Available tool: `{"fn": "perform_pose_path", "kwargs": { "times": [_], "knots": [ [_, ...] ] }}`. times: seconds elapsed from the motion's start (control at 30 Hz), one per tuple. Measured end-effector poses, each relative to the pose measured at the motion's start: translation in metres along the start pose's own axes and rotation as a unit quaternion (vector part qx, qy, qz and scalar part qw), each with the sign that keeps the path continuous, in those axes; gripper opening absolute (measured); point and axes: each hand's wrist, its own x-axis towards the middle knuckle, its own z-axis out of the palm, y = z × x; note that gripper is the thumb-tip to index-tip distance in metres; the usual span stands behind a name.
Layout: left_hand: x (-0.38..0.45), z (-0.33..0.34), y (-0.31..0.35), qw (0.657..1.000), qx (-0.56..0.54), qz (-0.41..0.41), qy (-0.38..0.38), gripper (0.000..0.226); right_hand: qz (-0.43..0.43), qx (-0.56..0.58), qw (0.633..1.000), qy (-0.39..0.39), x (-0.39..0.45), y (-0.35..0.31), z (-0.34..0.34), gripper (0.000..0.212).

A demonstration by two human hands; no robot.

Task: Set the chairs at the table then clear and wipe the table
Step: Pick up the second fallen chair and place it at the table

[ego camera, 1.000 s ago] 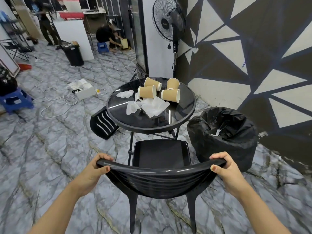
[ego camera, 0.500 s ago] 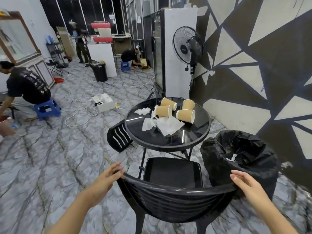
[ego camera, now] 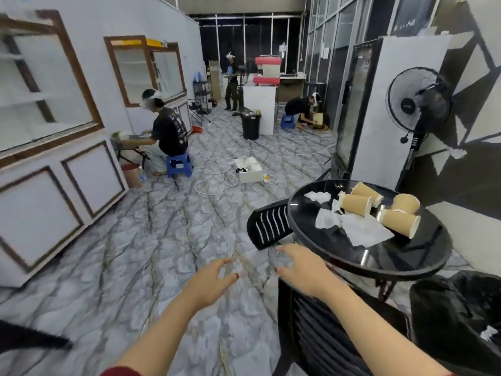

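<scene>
A round black glass table [ego camera: 379, 263] stands at the right, with several tan paper cups [ego camera: 355, 204] lying tipped over and crumpled white napkins [ego camera: 360, 229] on it. A black plastic chair [ego camera: 314, 329] stands tucked at the table's near side, its backrest below my right arm. A second black chair [ego camera: 269, 225] lies on the floor at the table's left. My left hand [ego camera: 210, 283] hovers over the floor, fingers spread, holding nothing. My right hand [ego camera: 303, 270] is above the near chair's backrest, fingers apart, not gripping it.
A black bin bag [ego camera: 458, 318] stands at the lower right beside the table. A standing fan [ego camera: 418, 104] is behind the table. White cables and a white box [ego camera: 250, 172] lie on the marble floor. People work further back; one sits on a blue stool [ego camera: 179, 165].
Both hands let go of the chair's backrest and now hang free with spread fingers. My view has swung left, so the table and chair sit at the right.
</scene>
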Motion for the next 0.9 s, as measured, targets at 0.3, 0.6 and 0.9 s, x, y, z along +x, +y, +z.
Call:
{"fn": "perform_pose_path", "kwargs": {
  "times": [0.3, 0.6, 0.9],
  "knots": [
    [-0.004, -0.079, -0.111, 0.990, 0.134, -0.047, -0.003, 0.066, 0.048, -0.056, 0.984, -0.163, 0.086, -0.106, 0.110, 0.070],
    [0.011, -0.112, -0.167, 0.980, 0.186, -0.047, -0.045, 0.067, 0.078, -0.078, 0.974, -0.199, 0.123, -0.147, 0.164, 0.072],
    [0.059, -0.119, -0.197, 0.978, 0.191, -0.046, -0.072, 0.066, 0.090, -0.095, 0.966, -0.222, 0.169, -0.146, 0.181, 0.071]
  ]
}}
